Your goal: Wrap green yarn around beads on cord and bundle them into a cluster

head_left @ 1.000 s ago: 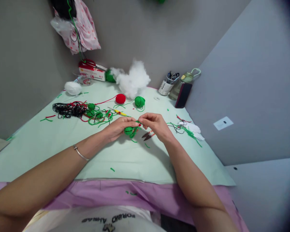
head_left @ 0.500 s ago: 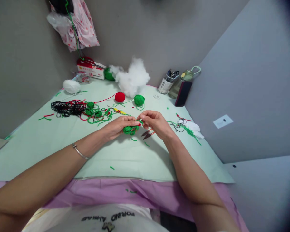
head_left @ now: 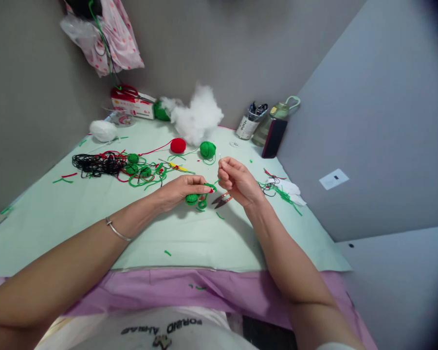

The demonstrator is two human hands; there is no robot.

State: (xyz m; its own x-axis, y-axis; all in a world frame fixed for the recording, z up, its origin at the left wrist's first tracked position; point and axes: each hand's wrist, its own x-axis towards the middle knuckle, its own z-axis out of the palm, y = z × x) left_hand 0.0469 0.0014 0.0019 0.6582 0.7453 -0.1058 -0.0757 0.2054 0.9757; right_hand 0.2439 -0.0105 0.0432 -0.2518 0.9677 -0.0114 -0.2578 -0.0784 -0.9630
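My left hand (head_left: 184, 189) is closed on a small green crocheted piece (head_left: 191, 199) with a bit of red at its top edge. Loops of green yarn (head_left: 202, 203) dangle from that piece below my fingertips. Up and to the right, my right hand (head_left: 237, 180) is closed in a pinch, apart from the crochet. A thin, pale, needle-like thing (head_left: 220, 156) sticks up from its fingertips, too fine to make out well. Snips with dark blades (head_left: 219, 201) lie on the table just below my right hand.
Tangled black yarn (head_left: 97, 165), a yellow-handled crochet hook (head_left: 177, 167), a red yarn ball (head_left: 178, 145) and a green one (head_left: 208, 149) lie beyond my hands. White stuffing (head_left: 199, 116), a pen cup (head_left: 247, 126), a phone (head_left: 275, 138) and a bottle (head_left: 264, 131) stand at the back.
My right hand has drawn up and away from the crocheted piece, opening a gap between the hands. The left hand keeps its hold on the piece.
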